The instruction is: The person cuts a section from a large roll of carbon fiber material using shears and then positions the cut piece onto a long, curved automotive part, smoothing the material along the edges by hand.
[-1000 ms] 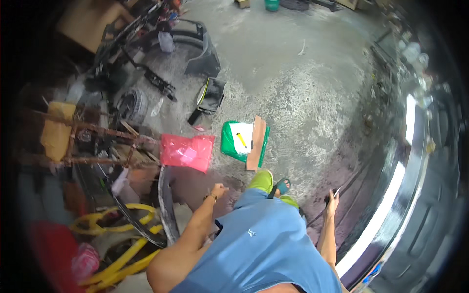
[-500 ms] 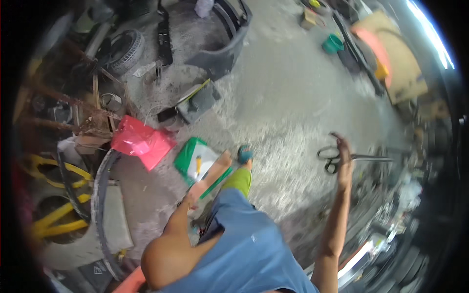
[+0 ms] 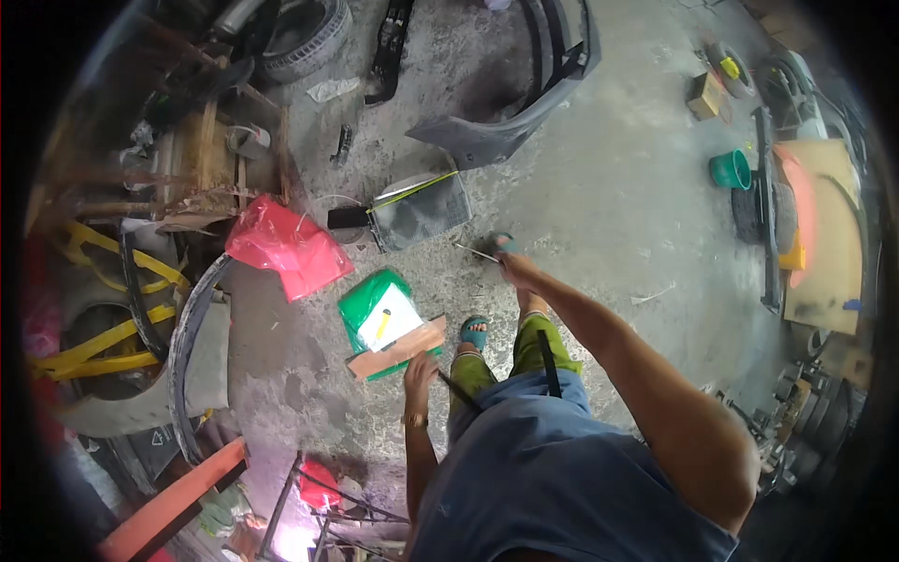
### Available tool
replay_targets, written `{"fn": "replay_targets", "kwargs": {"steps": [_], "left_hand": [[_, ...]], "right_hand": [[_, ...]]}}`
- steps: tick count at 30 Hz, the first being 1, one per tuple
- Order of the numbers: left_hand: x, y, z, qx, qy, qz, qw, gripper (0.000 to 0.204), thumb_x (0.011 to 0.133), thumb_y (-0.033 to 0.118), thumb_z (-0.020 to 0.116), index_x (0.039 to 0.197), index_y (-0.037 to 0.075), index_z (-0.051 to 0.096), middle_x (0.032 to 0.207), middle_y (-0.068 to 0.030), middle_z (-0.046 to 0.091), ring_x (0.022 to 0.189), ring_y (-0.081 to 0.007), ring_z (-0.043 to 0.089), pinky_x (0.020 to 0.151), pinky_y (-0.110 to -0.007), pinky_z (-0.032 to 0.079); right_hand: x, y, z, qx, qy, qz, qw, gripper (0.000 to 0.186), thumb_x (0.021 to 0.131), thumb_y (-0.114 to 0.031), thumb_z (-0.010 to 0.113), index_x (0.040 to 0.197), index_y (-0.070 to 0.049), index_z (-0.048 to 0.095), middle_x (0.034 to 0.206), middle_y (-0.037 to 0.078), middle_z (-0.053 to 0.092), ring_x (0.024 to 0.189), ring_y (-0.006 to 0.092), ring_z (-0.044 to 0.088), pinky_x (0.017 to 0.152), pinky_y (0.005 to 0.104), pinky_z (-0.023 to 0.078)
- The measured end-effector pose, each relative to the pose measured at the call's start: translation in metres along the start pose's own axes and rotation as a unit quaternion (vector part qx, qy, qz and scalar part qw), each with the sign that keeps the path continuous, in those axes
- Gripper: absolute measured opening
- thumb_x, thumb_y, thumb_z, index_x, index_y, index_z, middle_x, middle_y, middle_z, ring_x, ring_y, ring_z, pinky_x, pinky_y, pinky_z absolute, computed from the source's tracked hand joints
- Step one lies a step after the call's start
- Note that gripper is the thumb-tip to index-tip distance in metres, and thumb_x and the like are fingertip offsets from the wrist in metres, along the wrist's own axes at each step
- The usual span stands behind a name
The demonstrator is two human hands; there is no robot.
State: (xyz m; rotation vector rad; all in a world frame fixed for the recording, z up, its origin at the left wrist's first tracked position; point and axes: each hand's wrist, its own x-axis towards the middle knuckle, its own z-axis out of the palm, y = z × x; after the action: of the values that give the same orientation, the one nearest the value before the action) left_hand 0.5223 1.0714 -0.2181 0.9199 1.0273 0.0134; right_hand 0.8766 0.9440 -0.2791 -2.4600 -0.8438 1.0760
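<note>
My left hand [image 3: 421,373] is closed at the lower right edge of a flat brown strip [image 3: 398,348], which looks like cardboard or thin wood. Right behind the strip is a green plastic sheet or bag [image 3: 372,289] with a white sheet of paper [image 3: 401,312] on it. A small yellow and black tool [image 3: 383,325] lies on the paper. Reaching forward over my feet, my right hand [image 3: 520,272] grips scissors [image 3: 479,253]; only a thin metal part sticks out to the left, the rest being hidden by the hand.
A pink plastic bag [image 3: 292,251] lies left of the green plastic. Beyond are a grey mesh-faced box [image 3: 421,217], a dark car bumper [image 3: 496,136] and a tire [image 3: 304,42]. Left stands a fender [image 3: 211,365]; right are a green bucket [image 3: 729,170] and a tan panel [image 3: 824,234].
My right hand has swung from the far right toward the middle, bringing the scissors with it. My left hand now shows farther right along the brown strip. My view has turned.
</note>
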Motion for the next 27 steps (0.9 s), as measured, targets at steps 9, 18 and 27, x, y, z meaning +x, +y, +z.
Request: {"fn": "replay_targets", "kwargs": {"steps": [9,18,27], "left_hand": [[-0.084,-0.197,0.070,-0.099,0.394,-0.327,0.853,0.045,0.093,0.020,0.054,0.135,0.005,0.048,0.126,-0.0172,0.053,0.116,-0.0316,0.053,0.097,-0.040,0.045],[0.036,-0.250,0.263,0.324,0.219,-0.390,0.834,0.107,0.082,0.052,0.071,0.159,0.016,0.006,0.158,-0.0317,0.012,0.146,-0.0457,0.020,0.114,-0.053,0.029],[0.057,-0.201,0.269,0.296,0.325,-0.367,0.820,0.106,0.078,0.045,0.074,0.159,0.020,0.011,0.158,-0.0271,0.018,0.143,-0.0452,0.026,0.112,-0.053,0.031]], "right_hand": [[0.254,0.080,0.047,-0.047,-0.033,0.084,0.995,0.024,0.092,-0.021,0.052,0.103,-0.007,0.068,0.103,0.020,0.070,0.099,0.0387,0.067,0.084,0.0494,0.054],[0.379,0.120,0.089,-0.069,0.040,0.129,0.988,0.025,0.092,-0.028,0.055,0.107,-0.013,0.068,0.100,0.022,0.069,0.095,0.0430,0.066,0.081,0.0514,0.053],[0.440,0.133,0.136,-0.054,0.148,0.126,0.979,0.056,0.088,-0.048,0.063,0.129,-0.011,0.054,0.111,0.019,0.068,0.102,0.0395,0.065,0.085,0.0499,0.053]]}}
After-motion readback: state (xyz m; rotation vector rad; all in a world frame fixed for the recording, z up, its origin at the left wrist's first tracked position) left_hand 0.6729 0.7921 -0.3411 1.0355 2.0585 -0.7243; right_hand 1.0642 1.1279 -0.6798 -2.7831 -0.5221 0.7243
